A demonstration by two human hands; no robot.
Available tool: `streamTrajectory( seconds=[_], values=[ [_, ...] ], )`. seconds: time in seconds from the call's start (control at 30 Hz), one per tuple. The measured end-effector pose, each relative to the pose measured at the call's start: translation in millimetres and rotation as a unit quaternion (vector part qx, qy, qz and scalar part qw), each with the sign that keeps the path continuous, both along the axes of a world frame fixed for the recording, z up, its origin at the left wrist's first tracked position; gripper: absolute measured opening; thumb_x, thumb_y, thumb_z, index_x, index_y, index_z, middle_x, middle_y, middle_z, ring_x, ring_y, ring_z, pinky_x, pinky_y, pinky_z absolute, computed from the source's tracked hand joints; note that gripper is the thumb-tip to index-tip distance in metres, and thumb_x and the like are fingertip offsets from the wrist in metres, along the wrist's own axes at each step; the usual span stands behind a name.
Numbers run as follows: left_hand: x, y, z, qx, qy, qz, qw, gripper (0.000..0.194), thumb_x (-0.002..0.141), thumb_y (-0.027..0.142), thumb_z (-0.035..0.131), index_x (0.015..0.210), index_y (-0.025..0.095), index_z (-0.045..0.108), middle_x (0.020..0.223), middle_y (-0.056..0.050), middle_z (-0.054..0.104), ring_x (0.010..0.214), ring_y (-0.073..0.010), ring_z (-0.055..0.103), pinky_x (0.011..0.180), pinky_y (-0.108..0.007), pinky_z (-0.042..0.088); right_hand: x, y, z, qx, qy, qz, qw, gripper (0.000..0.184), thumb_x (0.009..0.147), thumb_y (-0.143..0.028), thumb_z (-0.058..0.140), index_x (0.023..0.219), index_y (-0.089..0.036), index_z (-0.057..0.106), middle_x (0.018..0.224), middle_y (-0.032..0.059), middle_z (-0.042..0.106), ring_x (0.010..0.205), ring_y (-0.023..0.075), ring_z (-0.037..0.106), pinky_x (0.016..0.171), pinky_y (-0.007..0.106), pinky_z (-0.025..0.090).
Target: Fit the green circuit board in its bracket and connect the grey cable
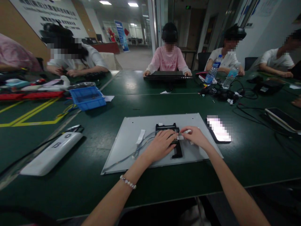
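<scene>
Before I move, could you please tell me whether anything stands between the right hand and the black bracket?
Only a small white strip, at the fingertips of the right hand; the left hand partly covers the black bracket.

Before me on table [94, 142]: panel [129, 131], with bracket [178, 150] on it. Cables [124, 160] run across panel, left of bracket. Left of panel, power bank [55, 150]; beyond it, basket [88, 97]. Just right of panel, phone [218, 129]. Farther right, another phone [283, 119]. Beyond panel, across table, laptop [168, 75]; bottles [213, 70] right of laptop.
</scene>
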State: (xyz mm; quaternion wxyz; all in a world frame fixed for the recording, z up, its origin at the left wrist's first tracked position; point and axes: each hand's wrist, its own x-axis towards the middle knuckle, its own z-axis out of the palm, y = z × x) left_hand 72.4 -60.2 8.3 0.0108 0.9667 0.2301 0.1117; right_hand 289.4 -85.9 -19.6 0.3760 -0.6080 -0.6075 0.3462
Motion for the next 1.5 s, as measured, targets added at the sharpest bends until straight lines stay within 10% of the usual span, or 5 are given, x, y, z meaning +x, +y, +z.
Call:
streamTrajectory(
  seconds=[0.63, 1.2, 1.5],
  values=[
    [-30.1, 34.0, 8.1, 0.042, -0.139, 0.188, 0.971, 0.028, 0.091, 0.022, 0.043, 0.117, 0.018, 0.052, 0.118, -0.008, 0.057, 0.108, -0.0216, 0.052, 0.094, -0.038, 0.04, 17.2, -1.1, 4.4, -0.006, -0.062, -0.076, 0.995, 0.017, 0.075, -0.026, 0.057, 0.083, -0.017, 0.069, 0.08, 0.0044, 0.068, 0.069, 0.0155, 0.062, 0.065, 0.026, 0.046],
    [1.3, 76.0, 12.4, 0.057, 0.043, 0.179, 0.981, 0.027, 0.085, 0.015, 0.044, 0.071, 0.016, 0.066, 0.074, -0.01, 0.065, 0.074, -0.0203, 0.062, 0.071, -0.032, 0.044, 13.6, 3.0, -4.8, 0.057, -0.194, -0.131, 0.97, 0.02, 0.082, -0.021, 0.05, 0.089, -0.019, 0.068, 0.095, 0.0068, 0.064, 0.075, 0.0162, 0.06, 0.075, 0.027, 0.043],
    [13.0, 83.2, 34.8, 0.086, -0.026, 0.185, 0.979, 0.025, 0.09, 0.018, 0.041, 0.093, 0.018, 0.066, 0.098, -0.012, 0.065, 0.099, -0.0249, 0.054, 0.085, -0.039, 0.037, 12.0, 1.8, -1.8, 0.062, -0.185, -0.139, 0.971, 0.021, 0.083, -0.024, 0.048, 0.091, -0.018, 0.066, 0.096, 0.0062, 0.064, 0.07, 0.0148, 0.06, 0.073, 0.026, 0.043]
  ],
)
